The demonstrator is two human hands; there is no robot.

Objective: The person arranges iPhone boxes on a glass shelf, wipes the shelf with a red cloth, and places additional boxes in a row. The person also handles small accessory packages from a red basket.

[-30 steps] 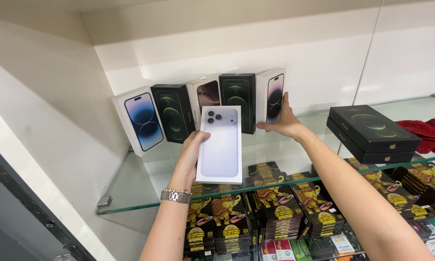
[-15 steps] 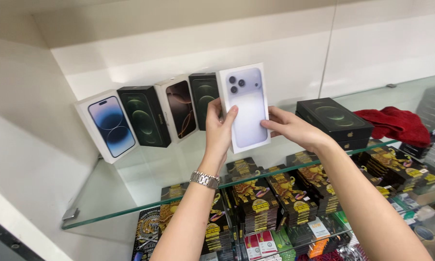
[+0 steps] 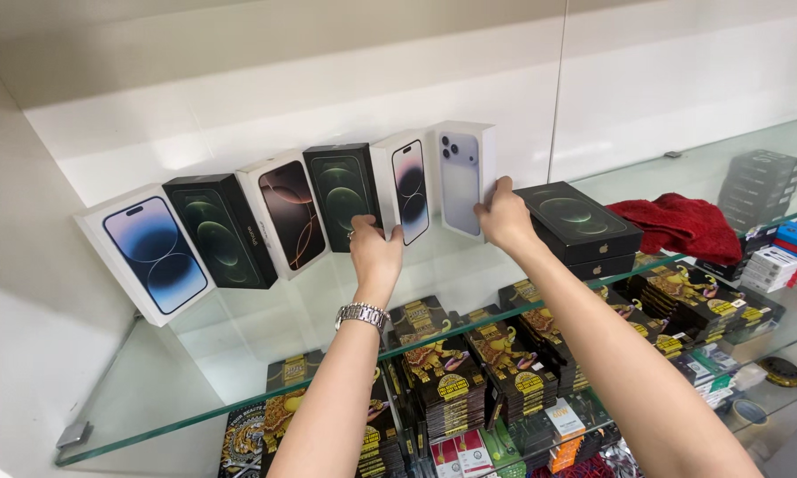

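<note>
Several phone boxes lean in a row against the white back wall on a glass shelf (image 3: 239,354). At the right end of the row stands a white box with a pale purple phone picture (image 3: 462,180). My right hand (image 3: 503,215) grips its lower right edge. My left hand (image 3: 374,250), with a metal watch on the wrist, touches the bottom of the neighbouring white box showing a dark phone (image 3: 405,188) and the dark green box (image 3: 342,193) beside it.
Two black flat boxes (image 3: 580,226) lie stacked right of the row, then a red cloth (image 3: 677,226) and a stack of dark boxes (image 3: 760,186). Under the glass, black-and-yellow packs (image 3: 452,381) fill the lower shelf. A white side wall closes the left.
The pale purple box went from my hands in front of the row to the right end of the row against the wall. My left hand dropped to the neighbouring boxes.
</note>
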